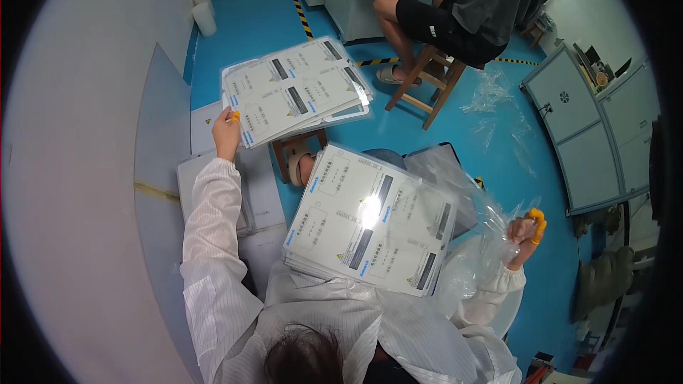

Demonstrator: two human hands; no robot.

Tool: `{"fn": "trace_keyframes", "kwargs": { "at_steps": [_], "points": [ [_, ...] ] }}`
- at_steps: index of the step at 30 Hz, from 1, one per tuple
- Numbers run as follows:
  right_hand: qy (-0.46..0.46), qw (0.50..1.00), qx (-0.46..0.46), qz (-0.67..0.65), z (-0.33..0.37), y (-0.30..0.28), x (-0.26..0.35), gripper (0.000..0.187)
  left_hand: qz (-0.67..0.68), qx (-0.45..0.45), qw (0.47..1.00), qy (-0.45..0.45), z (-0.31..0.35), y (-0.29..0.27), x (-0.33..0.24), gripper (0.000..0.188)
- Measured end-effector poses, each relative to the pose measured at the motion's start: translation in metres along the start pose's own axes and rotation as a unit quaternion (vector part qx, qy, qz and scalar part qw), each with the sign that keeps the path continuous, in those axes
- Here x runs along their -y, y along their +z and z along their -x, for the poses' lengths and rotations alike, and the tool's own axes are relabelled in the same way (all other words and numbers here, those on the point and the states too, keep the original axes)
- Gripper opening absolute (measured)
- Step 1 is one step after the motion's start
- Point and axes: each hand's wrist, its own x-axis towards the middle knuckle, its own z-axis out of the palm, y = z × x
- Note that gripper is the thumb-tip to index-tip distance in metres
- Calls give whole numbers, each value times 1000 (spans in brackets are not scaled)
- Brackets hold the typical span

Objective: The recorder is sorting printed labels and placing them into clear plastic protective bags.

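At the far left, my left hand (pixel 228 134), a yellow finger cot on one finger, pinches the near left edge of a stack of white printed sheets (pixel 267 108); how many sheets it grips is hidden. That stack rests on a wooden stool (pixel 282 160), its layers slightly fanned. On my lap lies a second stack of printed sheets (pixel 348 231), glossy and catching a bright glare. Out to the right, my right hand (pixel 525 231) is closed on crumpled clear plastic film (pixel 491 231), with yellow cots on its fingers. The film trails down beside the lap stack.
Ahead, a person (pixel 491 7) in dark clothes sits on a wooden stool (pixel 430 82) at a machine (pixel 356 0). Loose clear film (pixel 498 107) lies on the blue floor. Grey cabinets (pixel 576 128) stand at right; a white wall (pixel 92 135) and a box (pixel 213 192) are at left.
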Motion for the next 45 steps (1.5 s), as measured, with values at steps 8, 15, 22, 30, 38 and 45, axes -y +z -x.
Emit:
{"fn": "trace_keyframes", "kwargs": {
  "at_steps": [8, 15, 22, 30, 38, 45],
  "points": [
    [252, 858, 276, 351, 27, 147, -163, 42, 55, 396, 916, -44, 127, -53, -17, 27],
    [131, 741, 440, 490, 92, 174, -260, 21, -77, 505, 858, 57, 194, -79, -38, 25],
    [256, 771, 369, 451, 86, 164, -261, 20, -50, 419, 906, 7, 197, -84, -55, 27],
    [139, 761, 460, 436, 114, 207, -246, 30, 140, 473, 863, -106, 200, -76, -50, 30],
    [222, 775, 322, 496, 110, 198, -267, 25, 134, 467, 863, -136, 203, -78, -58, 32],
    [154, 741, 461, 463, 119, 211, -259, 31, 115, 456, 878, -95, 202, -68, -53, 35]
  ]
}}
